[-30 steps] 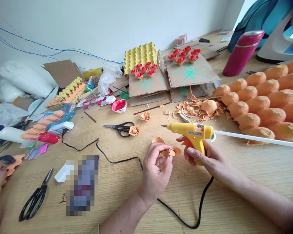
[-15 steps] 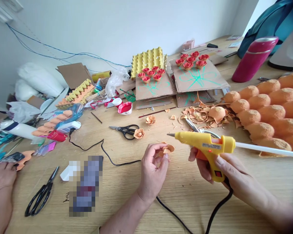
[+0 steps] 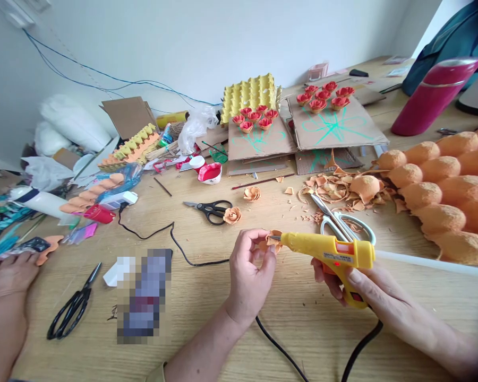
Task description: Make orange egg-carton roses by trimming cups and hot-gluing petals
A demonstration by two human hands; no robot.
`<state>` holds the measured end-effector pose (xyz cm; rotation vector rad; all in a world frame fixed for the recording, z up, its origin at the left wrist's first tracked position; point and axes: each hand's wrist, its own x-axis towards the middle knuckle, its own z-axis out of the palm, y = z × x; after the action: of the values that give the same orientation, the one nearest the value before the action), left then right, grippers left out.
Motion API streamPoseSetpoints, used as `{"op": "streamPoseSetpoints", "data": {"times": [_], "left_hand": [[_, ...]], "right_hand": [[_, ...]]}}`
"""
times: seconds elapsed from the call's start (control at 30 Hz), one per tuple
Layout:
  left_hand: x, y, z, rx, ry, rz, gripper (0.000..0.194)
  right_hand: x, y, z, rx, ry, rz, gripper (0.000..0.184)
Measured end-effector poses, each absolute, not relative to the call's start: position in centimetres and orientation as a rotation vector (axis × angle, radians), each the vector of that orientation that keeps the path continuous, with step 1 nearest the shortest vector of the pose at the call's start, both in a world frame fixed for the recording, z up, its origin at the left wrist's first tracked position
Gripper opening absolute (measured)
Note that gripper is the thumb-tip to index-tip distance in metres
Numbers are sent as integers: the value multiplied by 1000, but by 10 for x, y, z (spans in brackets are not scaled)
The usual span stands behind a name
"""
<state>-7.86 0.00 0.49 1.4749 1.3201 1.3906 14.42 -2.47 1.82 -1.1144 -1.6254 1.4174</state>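
Between the thumb and fingers of my left hand point(image 3: 250, 278) is an orange egg-carton flower point(image 3: 276, 247), partly hidden by the fingers and a nozzle. My right hand point(image 3: 366, 289) is wrapped round the grip of a yellow hot glue gun point(image 3: 330, 253), whose red light is lit. A white glue stick point(image 3: 430, 263) sticks out of its back. The gun's metal tip lies over the flower; whether they touch I cannot tell. Beyond my hands, two finished orange flowers point(image 3: 233, 215) rest by black-handled scissors point(image 3: 210, 210). White-handled scissors point(image 3: 344, 223) lie behind the gun.
An orange egg tray point(image 3: 442, 191) stands at right, beside carton scraps point(image 3: 330, 185). Red flowers stand on cardboard sheets point(image 3: 338, 127) at the back. Near the left are large black scissors point(image 3: 74, 307), a blurred-out object point(image 3: 145, 297) and another person's hand point(image 3: 11, 276). A black cord point(image 3: 362, 347) trails below the gun.
The glue gun first drew back to the right, then came in so its nozzle reaches the flower. My left hand keeps hold of the flower. The whole view has shifted.
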Motion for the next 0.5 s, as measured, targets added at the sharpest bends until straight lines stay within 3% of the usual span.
{"op": "streamPoseSetpoints", "data": {"times": [0.5], "left_hand": [[-79,1,8,1554,1362,1387,16]], "right_hand": [[146,-26,11,-1176,-1761,1256,46]]}}
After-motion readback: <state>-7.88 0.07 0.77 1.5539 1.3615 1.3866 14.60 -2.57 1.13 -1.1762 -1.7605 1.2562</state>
